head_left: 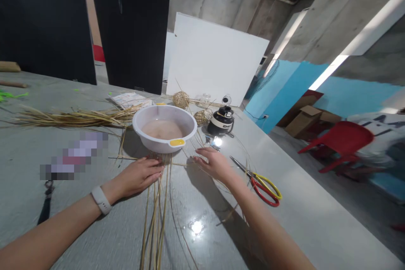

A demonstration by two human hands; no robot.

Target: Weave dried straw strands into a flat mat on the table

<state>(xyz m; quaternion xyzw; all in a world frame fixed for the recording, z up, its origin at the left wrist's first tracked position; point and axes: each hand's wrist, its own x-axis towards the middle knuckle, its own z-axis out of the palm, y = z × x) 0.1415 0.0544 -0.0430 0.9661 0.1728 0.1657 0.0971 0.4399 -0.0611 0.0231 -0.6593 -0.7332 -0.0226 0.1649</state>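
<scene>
My left hand (141, 174) lies flat on the grey table, fingers stretched out and pressing on crossed thin straw strips (156, 215) that run toward me. A white band is on that wrist. My right hand (212, 163) rests palm down with fingers extended on other strips just right of the crossing. Both hands are directly in front of a white basin (164, 127) with a yellow tab, filled with cloudy water.
Scissors (261, 182) with red and yellow handles lie right of my right hand. A bundle of straw (72, 117) lies at the left. Two small woven balls (181, 99) and a black-and-white jar (221, 121) stand behind the basin. A red chair (340, 141) and cardboard boxes stand off the table's right edge.
</scene>
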